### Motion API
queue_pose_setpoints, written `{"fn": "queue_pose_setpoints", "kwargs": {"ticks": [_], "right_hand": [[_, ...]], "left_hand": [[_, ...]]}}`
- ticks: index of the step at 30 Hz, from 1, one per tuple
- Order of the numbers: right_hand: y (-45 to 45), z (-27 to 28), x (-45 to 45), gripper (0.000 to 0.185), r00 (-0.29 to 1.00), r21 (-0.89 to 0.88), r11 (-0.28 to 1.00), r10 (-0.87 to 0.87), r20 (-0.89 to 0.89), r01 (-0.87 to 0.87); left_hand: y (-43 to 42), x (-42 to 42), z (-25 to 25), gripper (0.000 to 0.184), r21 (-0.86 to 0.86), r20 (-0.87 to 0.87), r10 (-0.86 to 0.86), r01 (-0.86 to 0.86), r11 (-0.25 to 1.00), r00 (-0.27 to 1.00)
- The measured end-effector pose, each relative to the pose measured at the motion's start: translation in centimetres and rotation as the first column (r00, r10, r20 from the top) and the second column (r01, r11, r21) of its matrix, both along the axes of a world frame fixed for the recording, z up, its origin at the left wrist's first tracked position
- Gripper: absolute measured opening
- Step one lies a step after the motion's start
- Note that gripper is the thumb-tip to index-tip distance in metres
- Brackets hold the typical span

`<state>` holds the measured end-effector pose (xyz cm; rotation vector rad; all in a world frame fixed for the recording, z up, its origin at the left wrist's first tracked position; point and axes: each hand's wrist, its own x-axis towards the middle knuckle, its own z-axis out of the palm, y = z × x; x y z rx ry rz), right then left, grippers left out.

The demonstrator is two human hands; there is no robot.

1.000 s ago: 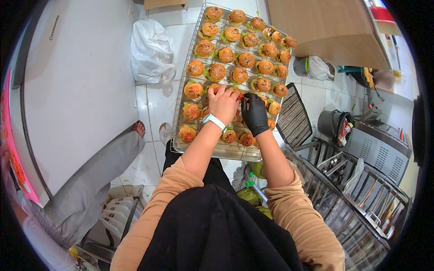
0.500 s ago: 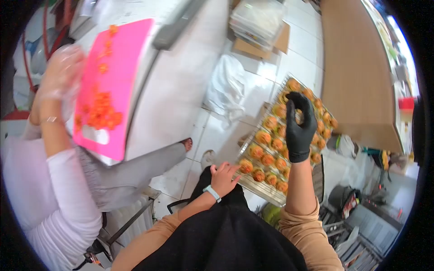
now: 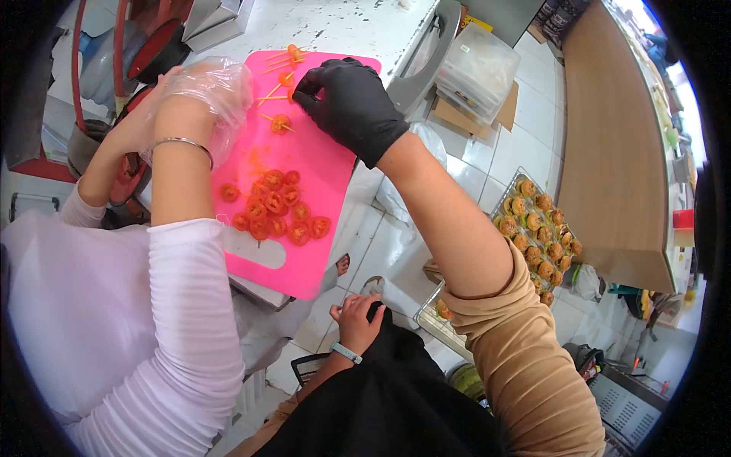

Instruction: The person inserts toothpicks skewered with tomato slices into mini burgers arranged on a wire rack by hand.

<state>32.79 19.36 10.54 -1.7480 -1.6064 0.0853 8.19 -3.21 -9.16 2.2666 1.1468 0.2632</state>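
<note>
My right hand (image 3: 346,107), in a black glove, is over the far part of a pink cutting board (image 3: 324,160). Its fingertips are closed in a pinch on a tomato slice on a toothpick (image 3: 291,95). Other tomato slices on toothpicks (image 3: 281,124) lie close by on the board. Nearer the board's handle hole, loose tomato slices (image 3: 276,202) are heaped. Bare and wearing a light wristband, my left hand (image 3: 359,324) rests on my dark-clothed lap, fingers apart and holding nothing.
At the left, another person's hand in a clear plastic glove (image 3: 221,91) is beside the board. A wire rack of small filled buns (image 3: 537,228) stands to my right. Stacked clear containers (image 3: 478,68) sit beyond the white table (image 3: 335,27), near a wooden panel (image 3: 620,152).
My right hand has moved left from above the bun rack to the cutting board and pinches a tomato slice on a toothpick. My left hand stays on my lap.
</note>
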Motion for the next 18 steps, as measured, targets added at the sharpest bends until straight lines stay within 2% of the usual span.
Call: {"fn": "queue_pose_setpoints", "kwargs": {"ticks": [2,5,7,8,9,10,11,12,14,15,18], "right_hand": [[-0.3,-0.3,0.0,0.017,0.999,0.049,0.999,0.004,-0.036,-0.003],[-3.8,-0.2,0.5,0.015,0.972,0.172,0.985,0.039,-0.230,0.001],[-9.0,0.4,1.0,0.014,0.909,0.245,0.969,0.081,-0.409,0.024],[-12.1,0.4,1.4,0.011,0.904,0.255,0.966,0.064,-0.422,0.051],[-15.5,0.2,1.5,0.012,0.850,0.088,0.991,-0.038,-0.526,0.099],[-18.8,-0.7,1.9,0.012,0.828,0.041,0.995,-0.053,-0.558,0.091],[-22.2,-1.2,2.1,0.013,0.772,-0.105,0.991,-0.129,-0.622,0.081],[-25.2,-3.0,2.4,0.014,0.792,-0.104,0.989,-0.143,-0.594,0.101],[-31.0,-4.8,2.4,0.014,0.721,-0.218,0.961,-0.273,-0.637,0.172],[-33.7,-5.9,2.6,0.014,0.710,-0.238,0.949,-0.312,-0.631,0.206],[-41.2,-8.7,2.8,0.013,0.637,-0.308,0.889,-0.457,-0.621,0.338]], "left_hand": [[0.3,0.7,0.6,0.023,0.011,0.060,-0.004,0.003,1.000,0.998],[1.9,3.7,3.3,0.020,-0.098,0.457,0.006,0.043,0.994,0.890],[2.1,6.4,5.8,0.019,-0.389,0.677,0.287,-0.002,0.921,0.678],[2.1,7.9,7.2,0.019,-0.530,0.718,0.438,0.017,0.848,0.541],[2.3,9.3,9.3,0.020,-0.606,0.727,0.528,0.050,0.794,0.439],[2.7,10.7,11.5,0.021,-0.676,0.712,0.616,0.094,0.731,0.337],[2.5,11.7,12.5,0.022,-0.738,0.673,0.700,0.147,0.659,0.241],[1.8,12.5,12.1,0.022,-0.737,0.674,0.669,0.214,0.642,0.313],[-0.1,13.8,10.6,0.024,-0.737,0.674,0.589,0.347,0.581,0.446],[-1.7,14.6,9.9,0.025,-0.744,0.655,0.499,0.369,0.556,0.567],[-7.9,17.0,8.4,0.020,-0.868,0.495,0.574,0.403,0.290,0.653]]}}
